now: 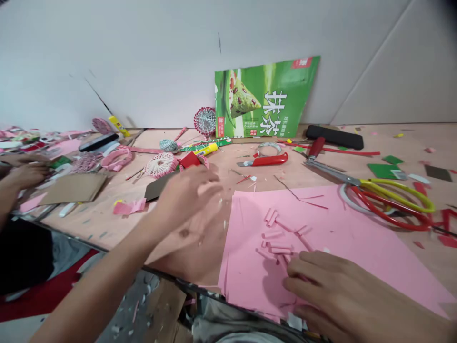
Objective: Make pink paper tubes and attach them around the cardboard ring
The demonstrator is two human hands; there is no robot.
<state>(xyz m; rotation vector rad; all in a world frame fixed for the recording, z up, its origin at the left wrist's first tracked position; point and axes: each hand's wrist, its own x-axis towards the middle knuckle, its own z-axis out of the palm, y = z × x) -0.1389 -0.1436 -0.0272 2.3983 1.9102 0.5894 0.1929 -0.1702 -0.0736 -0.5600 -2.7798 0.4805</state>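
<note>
Pink paper sheets lie stacked at the table's front edge, with several small rolled pink strips on top. My right hand rests over the sheets with its fingers bent beside the rolls; whether they pinch a strip is hidden. Above the bare table left of the paper is my left hand, its fingers bent and somewhat blurred. It is nearest to a dark card, a red piece and a yellow glue stick. What lies under its fingers cannot be made out.
Red-and-yellow-handled scissors lie at the right, and a red cutter lies behind the paper. A green packet leans on the wall. At far left, another person's hands are near cardboard.
</note>
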